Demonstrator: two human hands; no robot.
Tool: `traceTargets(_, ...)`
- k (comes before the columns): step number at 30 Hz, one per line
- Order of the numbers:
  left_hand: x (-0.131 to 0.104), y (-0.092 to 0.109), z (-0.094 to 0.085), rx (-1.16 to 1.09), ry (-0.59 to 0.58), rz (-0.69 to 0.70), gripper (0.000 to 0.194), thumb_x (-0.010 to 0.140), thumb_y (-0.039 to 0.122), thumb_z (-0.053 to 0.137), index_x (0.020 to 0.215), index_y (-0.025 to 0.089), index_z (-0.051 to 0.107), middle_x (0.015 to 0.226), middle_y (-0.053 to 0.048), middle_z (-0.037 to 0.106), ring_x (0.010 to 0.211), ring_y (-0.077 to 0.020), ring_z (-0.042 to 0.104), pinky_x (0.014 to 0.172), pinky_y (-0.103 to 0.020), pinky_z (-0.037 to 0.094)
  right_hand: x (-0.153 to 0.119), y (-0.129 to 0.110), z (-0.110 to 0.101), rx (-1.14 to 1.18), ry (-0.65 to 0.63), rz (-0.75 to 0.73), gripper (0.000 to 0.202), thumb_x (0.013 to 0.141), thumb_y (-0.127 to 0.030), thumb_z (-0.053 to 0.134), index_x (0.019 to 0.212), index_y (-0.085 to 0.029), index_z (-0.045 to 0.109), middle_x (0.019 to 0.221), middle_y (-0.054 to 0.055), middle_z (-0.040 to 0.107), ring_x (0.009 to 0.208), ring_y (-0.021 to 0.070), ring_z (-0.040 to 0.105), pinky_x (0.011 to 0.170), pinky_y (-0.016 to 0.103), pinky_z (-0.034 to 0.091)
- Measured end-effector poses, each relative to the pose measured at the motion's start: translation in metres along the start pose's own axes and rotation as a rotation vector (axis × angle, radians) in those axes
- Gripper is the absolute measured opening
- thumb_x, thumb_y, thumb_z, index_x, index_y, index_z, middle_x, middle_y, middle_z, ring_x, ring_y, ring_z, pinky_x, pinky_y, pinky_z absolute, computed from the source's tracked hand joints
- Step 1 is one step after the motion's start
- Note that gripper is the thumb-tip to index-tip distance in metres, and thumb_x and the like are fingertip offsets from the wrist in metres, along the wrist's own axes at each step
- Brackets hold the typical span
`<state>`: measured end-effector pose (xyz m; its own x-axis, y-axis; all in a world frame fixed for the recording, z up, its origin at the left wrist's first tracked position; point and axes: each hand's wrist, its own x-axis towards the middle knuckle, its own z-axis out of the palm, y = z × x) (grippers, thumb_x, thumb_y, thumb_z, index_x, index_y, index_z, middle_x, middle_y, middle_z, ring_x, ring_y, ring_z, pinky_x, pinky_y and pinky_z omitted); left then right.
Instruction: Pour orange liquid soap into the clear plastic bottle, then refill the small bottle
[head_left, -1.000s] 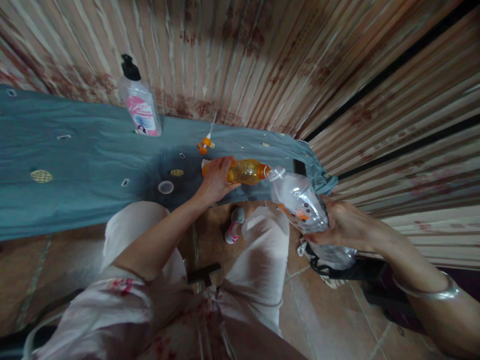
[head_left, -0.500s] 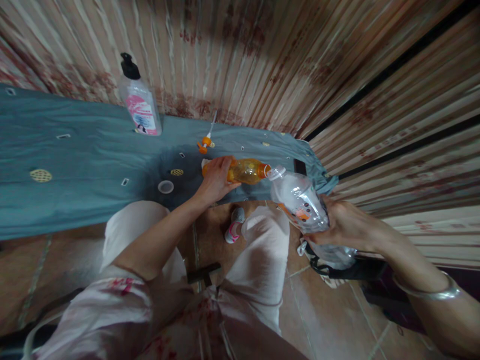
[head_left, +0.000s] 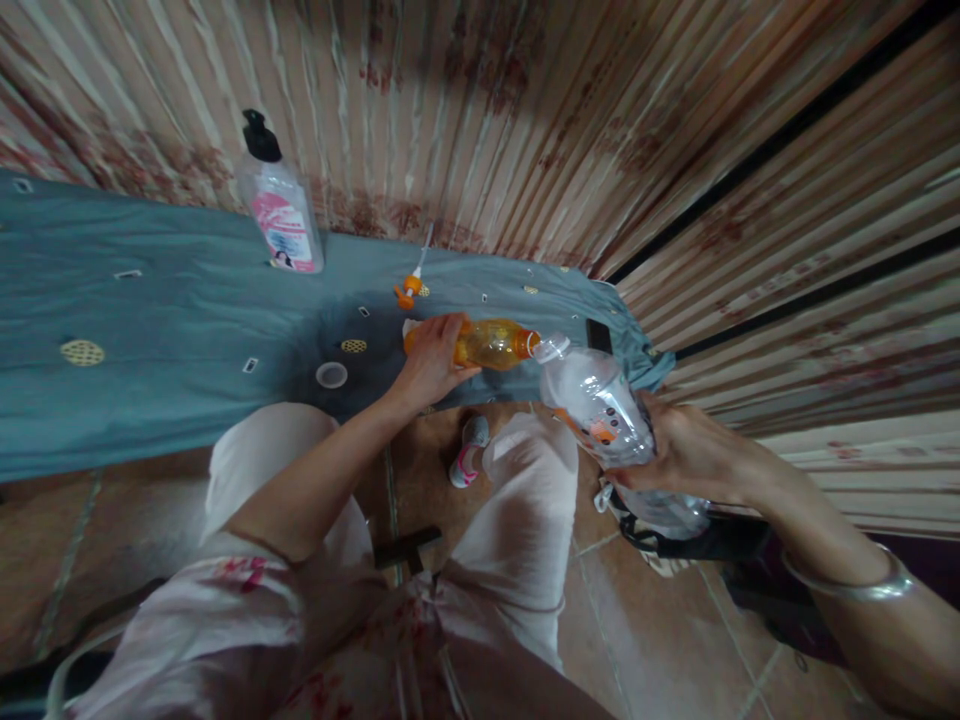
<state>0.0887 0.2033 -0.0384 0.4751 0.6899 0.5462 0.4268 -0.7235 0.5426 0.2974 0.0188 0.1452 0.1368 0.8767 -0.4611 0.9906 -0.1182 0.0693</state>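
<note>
Grip's snug both sides: left hand (head_left: 435, 352) round the amber bottle (head_left: 491, 343), right hand (head_left: 679, 455) round the clear plastic bottle (head_left: 592, 395), mouths about meeting by the near edge of the teal cloth (head_left: 172, 315). I'd keep necks lined up, squeezing lightly.

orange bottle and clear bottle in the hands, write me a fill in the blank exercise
The translucent orange plastic bottle is in the person's ____ hand.
The large clear plastic bottle is in the ____ hand.
The standing clear plastic bottle with a pink-and-white label has a ____ pump top.
Missing words: left; right; black
</note>
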Motion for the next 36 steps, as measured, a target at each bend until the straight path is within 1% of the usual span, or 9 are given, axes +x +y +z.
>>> traceTargets(6, 0.0006, 0.0004, 0.0005, 0.013, 0.002, -0.006, 0.067, 0.062, 0.032, 0.078, 0.116, 0.017, 0.042, 0.112, -0.011, 0.057, 0.106, -0.0278, 0.055, 0.091, -0.042, 0.044, -0.0018, -0.005, -0.0047, -0.009, -0.017, 0.005, 0.041, 0.067, -0.05, 0.063, 0.088, -0.019, 0.047, 0.079, 0.005, 0.063, 0.071, 0.0216, 0.065, 0.057, 0.027, 0.041)
traceTargets(9, 0.0003, 0.0008, 0.0006, 0.014, 0.009, 0.001, 0.067, 0.062, 0.032, 0.079, 0.115, 0.016, 0.042, 0.111, -0.011, 0.058, 0.104, -0.0279, 0.055, 0.091, -0.042, 0.044, -0.0016, -0.0048, -0.0041, -0.004, -0.024, 0.011, 0.04, 0.067, -0.05, 0.062, 0.088, -0.019, 0.048, 0.079, 0.005, 0.062, 0.071, 0.0218, 0.065, 0.057, 0.027, 0.041)
traceTargets(12, -0.0003, 0.0008, 0.0012, 0.013, 0.015, 0.002, 0.069, 0.062, 0.032, 0.079, 0.116, 0.016, 0.041, 0.113, -0.012, 0.057, 0.105, -0.0286, 0.055, 0.091, -0.043, 0.044, -0.0012, -0.0024, -0.0019, 0.0, -0.025, -0.009, 0.041, 0.067, -0.048, 0.062, 0.091, -0.019, 0.048, 0.082, 0.005, 0.062, 0.076, 0.0225, 0.065, 0.06, 0.027, 0.042)
traceTargets(15, -0.0006, -0.0003, 0.0023, 0.01, 0.015, 0.003, 0.075, 0.062, 0.032, 0.079, 0.122, 0.016, 0.037, 0.116, -0.013, 0.056, 0.108, -0.0297, 0.054, 0.093, -0.044, 0.043, -0.0011, -0.0012, -0.0009, -0.004, -0.024, -0.012, 0.041, 0.067, -0.048, 0.062, 0.092, -0.019, 0.048, 0.084, 0.005, 0.061, 0.078, 0.0233, 0.065, 0.062, 0.028, 0.043)
traceTargets(18, -0.0005, -0.0022, 0.0032, -0.007, 0.009, 0.011, 0.082, 0.063, 0.033, 0.077, 0.129, 0.017, 0.03, 0.12, -0.014, 0.055, 0.11, -0.0304, 0.053, 0.094, -0.045, 0.042, -0.0014, -0.0026, -0.0017, -0.016, -0.022, -0.014, 0.039, 0.068, -0.049, 0.061, 0.089, -0.019, 0.048, 0.084, 0.006, 0.061, 0.075, 0.0226, 0.065, 0.06, 0.028, 0.042)
traceTargets(22, -0.0005, -0.0039, 0.0035, -0.021, 0.003, 0.021, 0.086, 0.066, 0.036, 0.075, 0.133, 0.017, 0.026, 0.119, -0.014, 0.055, 0.11, -0.0302, 0.053, 0.094, -0.046, 0.041, -0.0018, -0.0047, -0.0029, -0.018, -0.025, 0.009, 0.042, 0.067, -0.051, 0.061, 0.09, -0.019, 0.047, 0.077, 0.004, 0.061, 0.072, 0.0232, 0.065, 0.057, 0.028, 0.04)
traceTargets(28, -0.0002, -0.0029, 0.0029, -0.016, -0.001, 0.007, 0.086, 0.066, 0.036, 0.075, 0.134, 0.017, 0.027, 0.12, -0.013, 0.055, 0.111, -0.0304, 0.052, 0.094, -0.046, 0.04, -0.0016, -0.0028, -0.0022, -0.001, -0.016, -0.03, 0.038, 0.068, -0.049, 0.061, 0.089, -0.019, 0.049, 0.083, 0.005, 0.062, 0.076, 0.0229, 0.065, 0.06, 0.028, 0.043)
traceTargets(34, -0.0004, -0.0022, 0.0022, -0.01, 0.002, 0.01, 0.088, 0.064, 0.035, 0.078, 0.134, 0.017, 0.028, 0.119, -0.013, 0.056, 0.108, -0.0298, 0.052, 0.094, -0.046, 0.041, -0.0003, 0.0003, -0.0003, -0.008, -0.023, -0.03, 0.039, 0.068, -0.049, 0.061, 0.09, -0.018, 0.051, 0.08, 0.006, 0.064, 0.076, 0.0237, 0.066, 0.061, 0.028, 0.044)
traceTargets(36, -0.0007, -0.0023, 0.0024, -0.01, 0.004, 0.011, 0.088, 0.063, 0.035, 0.078, 0.134, 0.016, 0.028, 0.119, -0.013, 0.056, 0.109, -0.0296, 0.052, 0.094, -0.046, 0.041, -0.0001, 0.0006, 0.0007, -0.005, 0.015, -0.052, 0.038, 0.067, -0.049, 0.062, 0.087, -0.019, 0.052, 0.08, 0.006, 0.064, 0.075, 0.0234, 0.066, 0.06, 0.027, 0.044)
